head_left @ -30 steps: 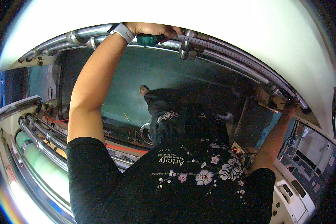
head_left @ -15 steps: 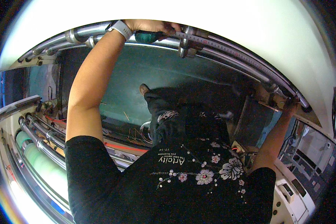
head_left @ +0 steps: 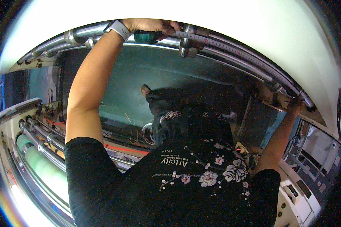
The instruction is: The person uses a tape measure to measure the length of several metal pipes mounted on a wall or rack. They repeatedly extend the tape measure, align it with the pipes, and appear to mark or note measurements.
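Observation:
My left hand (head_left: pixel 150 25), with a pale-banded watch (head_left: pixel 119 29) on its wrist, is closed around a dark green tape measure (head_left: pixel 147 36) at the top middle. From its case the graduated blade (head_left: pixel 236 52) runs out to the right along a shiny metal rod (head_left: pixel 250 70). At the rod's far right end, my right hand (head_left: pixel 296 104) is closed at the end of the blade. Its fingertips are dark and partly hidden, but they seem to pinch the blade's tip. A metal collar (head_left: pixel 188 41) sits on the rods just right of the tape measure case.
A large white sheet or panel (head_left: pixel 170 9) spans the top, above the rods. Below lies a dark greenish floor (head_left: pixel 127 79) with loose strands. At lower left are more rollers, one with a pale green surface (head_left: pixel 45 162). A white machine housing (head_left: pixel 295 193) stands at lower right.
My left hand and the tape measure have shifted slightly left, lengthening the blade a little. My right hand has stayed almost where it was.

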Available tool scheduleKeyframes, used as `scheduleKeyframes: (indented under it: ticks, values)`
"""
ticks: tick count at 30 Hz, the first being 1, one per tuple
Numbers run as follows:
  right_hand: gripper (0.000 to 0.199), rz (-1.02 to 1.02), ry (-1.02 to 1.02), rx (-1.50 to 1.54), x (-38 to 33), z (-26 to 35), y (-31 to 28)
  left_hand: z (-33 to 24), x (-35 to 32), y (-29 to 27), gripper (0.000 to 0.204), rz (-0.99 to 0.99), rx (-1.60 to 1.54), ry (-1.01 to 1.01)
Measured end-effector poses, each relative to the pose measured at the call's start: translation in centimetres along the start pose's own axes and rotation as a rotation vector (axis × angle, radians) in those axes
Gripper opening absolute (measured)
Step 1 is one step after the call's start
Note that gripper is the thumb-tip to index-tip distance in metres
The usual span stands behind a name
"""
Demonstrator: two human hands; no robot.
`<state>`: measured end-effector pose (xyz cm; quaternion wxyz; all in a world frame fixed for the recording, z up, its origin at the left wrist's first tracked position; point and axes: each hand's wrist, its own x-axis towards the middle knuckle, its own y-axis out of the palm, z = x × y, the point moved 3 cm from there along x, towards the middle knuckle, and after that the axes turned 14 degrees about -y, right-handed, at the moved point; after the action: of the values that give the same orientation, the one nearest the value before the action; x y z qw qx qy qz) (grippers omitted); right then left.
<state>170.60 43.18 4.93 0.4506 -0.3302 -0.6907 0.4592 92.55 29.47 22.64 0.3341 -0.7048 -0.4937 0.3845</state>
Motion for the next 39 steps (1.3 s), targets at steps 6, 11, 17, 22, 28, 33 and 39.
scheduleKeyframes:
  ticks: [6, 11, 17, 22, 28, 33, 39]
  values:
    - [0.032, 0.071, -0.019, 0.027, 0.2, -1.4, -0.1, 0.2, 0.0, 0.2, 0.025, 0.021, 0.000, 0.005]
    - [0.035, -0.034, -0.126, -0.356, 0.3, 2.5, -3.2, 0.0, 0.3, 0.4, 0.025, 0.041, 0.005, -0.002]
    - [0.032, -0.037, -0.049, -0.142, 1.5, 7.1, -6.7, 0.1, 0.3, 0.4, 0.025, 0.060, 0.012, -0.008]
    - [0.028, -0.258, 0.340, 0.782, 1.7, 5.5, -5.5, 0.1, 0.5, 0.4, 0.024, 0.072, 0.009, -0.004]
    - [0.029, 0.170, -0.195, -0.494, 1.6, 6.2, -3.8, 0.3, 0.2, 0.5, 0.024, 0.090, 0.020, -0.037]
    - [0.030, -0.084, 0.056, 0.117, 0.8, 1.2, -4.4, 0.0, 0.8, 0.4, 0.024, 0.098, 0.008, 0.008]
    - [0.019, -0.380, 0.458, 1.515, 2.4, 8.4, -5.7, 0.2, 0.5, 0.6, 0.023, 0.115, 0.021, -0.022]
